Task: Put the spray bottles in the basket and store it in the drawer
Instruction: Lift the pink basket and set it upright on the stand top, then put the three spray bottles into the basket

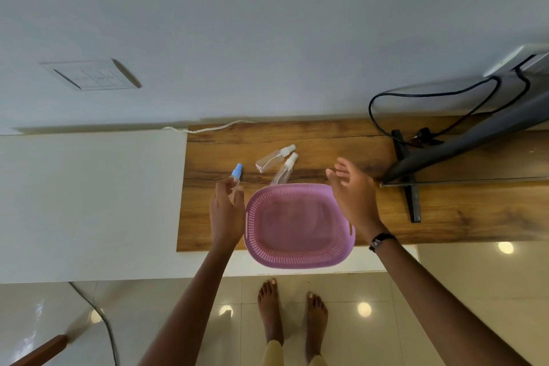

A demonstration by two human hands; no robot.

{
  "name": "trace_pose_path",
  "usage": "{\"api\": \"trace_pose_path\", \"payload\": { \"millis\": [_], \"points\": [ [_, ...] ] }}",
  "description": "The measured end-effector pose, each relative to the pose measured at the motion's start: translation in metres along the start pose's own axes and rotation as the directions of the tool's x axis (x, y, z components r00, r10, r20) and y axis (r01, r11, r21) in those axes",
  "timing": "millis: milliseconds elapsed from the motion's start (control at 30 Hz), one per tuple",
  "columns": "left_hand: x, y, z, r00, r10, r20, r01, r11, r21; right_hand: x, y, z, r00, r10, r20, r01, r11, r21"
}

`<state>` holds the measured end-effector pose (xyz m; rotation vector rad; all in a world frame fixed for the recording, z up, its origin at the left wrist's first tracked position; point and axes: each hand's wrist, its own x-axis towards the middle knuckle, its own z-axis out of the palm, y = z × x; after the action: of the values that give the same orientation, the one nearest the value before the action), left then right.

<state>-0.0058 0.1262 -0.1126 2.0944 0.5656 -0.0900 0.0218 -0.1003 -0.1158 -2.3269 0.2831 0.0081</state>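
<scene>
A pink perforated basket [298, 258] sits on the wooden top, its near rim hanging over the front edge; nothing lies inside it. Just left of the basket, my left hand [227, 214] is closed around a small clear spray bottle with a blue cap [236, 174]. Two clear spray bottles with white caps lie behind the basket: a flat one [271, 160] and a rounder one [284, 172] touching the basket's far rim. My right hand [352, 192] hovers over the basket's right rim, fingers spread, holding nothing.
The wooden top [326, 137] has a TV with a black stand [411, 184] and black cables [430, 95] on its right. A white surface lies to the left, a wall switch plate [92, 76] above it. My bare feet [292, 318] stand on the tiled floor below.
</scene>
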Motion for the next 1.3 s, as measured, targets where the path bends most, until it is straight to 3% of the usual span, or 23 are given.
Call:
{"api": "trace_pose_path", "payload": {
  "millis": [167, 267, 400, 833, 967, 1067, 1167, 1300],
  "points": [
    [0.026, 0.022, 0.007, 0.963, 0.015, 0.268, 0.016, 0.993, -0.115, 0.050, -0.032, 0.031, 0.947, 0.247, 0.205, -0.252, 0.968, 0.003],
    [0.041, 0.022, 0.017, 0.942, 0.001, 0.336, 0.043, 0.991, -0.124, 0.078, -0.029, 0.058, 0.874, 0.398, 0.278, -0.398, 0.916, -0.059],
    [0.056, 0.017, 0.027, 0.934, -0.015, 0.358, 0.068, 0.988, -0.136, 0.100, -0.021, 0.093, 0.779, 0.542, 0.315, -0.592, 0.801, 0.088],
    [0.079, 0.005, 0.037, 0.921, -0.050, 0.387, 0.103, 0.988, -0.117, 0.106, -0.013, 0.126, 0.675, 0.627, 0.388, -0.717, 0.681, 0.148],
    [0.079, 0.008, 0.038, 0.920, -0.035, 0.389, 0.076, 0.993, -0.093, 0.110, -0.010, 0.113, 0.703, 0.623, 0.343, -0.704, 0.680, 0.207],
    [0.077, 0.017, 0.038, 0.927, 0.006, 0.374, 0.015, 0.998, -0.054, 0.114, -0.012, 0.095, 0.763, 0.586, 0.273, -0.644, 0.725, 0.243],
    [0.069, 0.035, 0.039, 0.930, 0.073, 0.359, -0.067, 0.997, -0.030, 0.109, -0.024, 0.069, 0.859, 0.477, 0.185, -0.511, 0.824, 0.247],
    [0.050, 0.061, 0.044, 0.915, 0.160, 0.369, -0.116, 0.983, -0.140, 0.078, -0.049, 0.028, 0.967, 0.250, 0.057, -0.256, 0.921, 0.296]
  ]
}}
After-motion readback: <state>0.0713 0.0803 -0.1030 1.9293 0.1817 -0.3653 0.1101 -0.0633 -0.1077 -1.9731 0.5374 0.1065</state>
